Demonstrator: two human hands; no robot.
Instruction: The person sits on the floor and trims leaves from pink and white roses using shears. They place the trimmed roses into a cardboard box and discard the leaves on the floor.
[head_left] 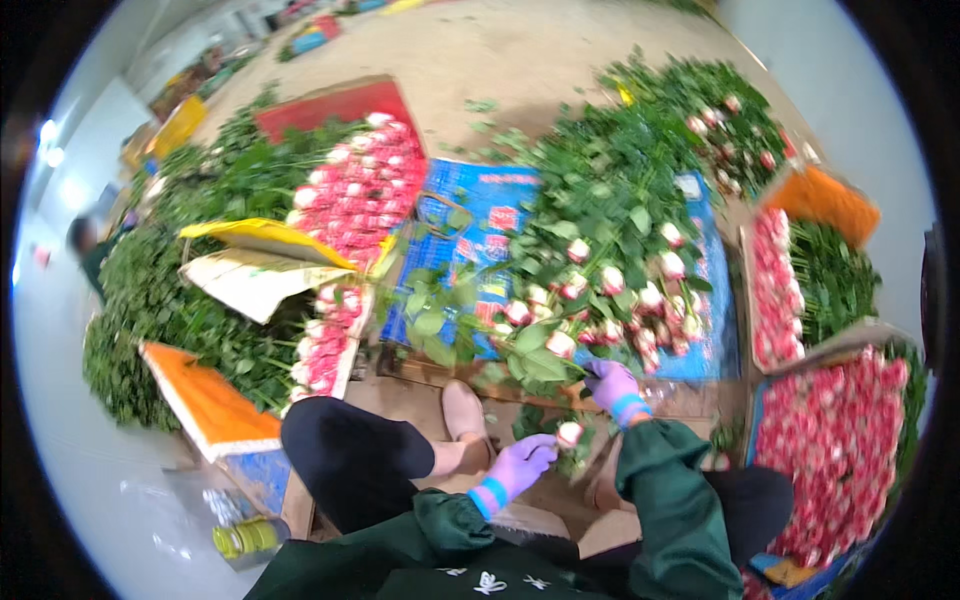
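Note:
A purple glove with a blue cuff band covers my left hand [522, 468], low between my knees. Its fingers are curled, closed at a pink-and-white rose [569, 434] whose leafy stem hangs beside them. My right hand [613, 388], gloved the same way, is at the near edge of a heap of loose roses [612, 280]. Its fingers are drawn together among leaves there; what they pinch is hidden. Another rose [562, 345] lies just left of those fingertips. The heap's leafy stems point away from me on a blue printed sheet [718, 330].
Packed rose bunches [355, 185] stand at left with red, yellow and orange boards [205, 395]. More bunches [830, 450] line the right side. A wooden edge [690, 400] runs before my feet. A yellow-green lidded bottle [248, 538] lies lower left. Someone is at far left.

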